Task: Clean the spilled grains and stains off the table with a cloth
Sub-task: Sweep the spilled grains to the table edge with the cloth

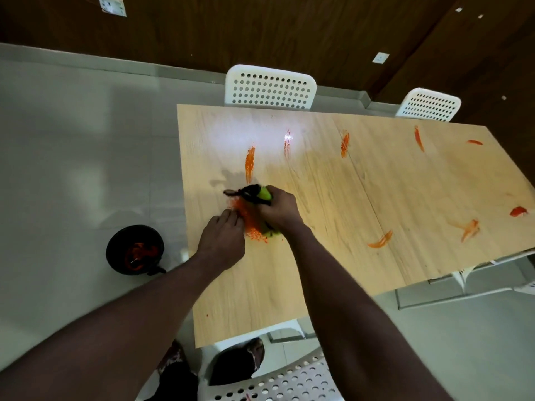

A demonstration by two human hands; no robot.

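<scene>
A pile of orange grains (253,227) lies near the left end of the light wooden table (318,279). My right hand (278,209) is shut on a green and black cloth (259,194) and presses it down against the right side of the pile. My left hand (223,238) rests on the left side of the pile with fingers curled together and tips at the grains; whether they pinch any is hidden. Several orange smears mark the tabletop, among them a streak (249,163) just beyond the cloth, one (380,240) to the right and others (470,228) further right.
A black bin (115,250) with red-orange waste stands on the grey floor left of the table. White perforated chairs stand at the far side (270,88), far right (428,105) and near me (275,383). My feet (254,354) show below the table's near edge.
</scene>
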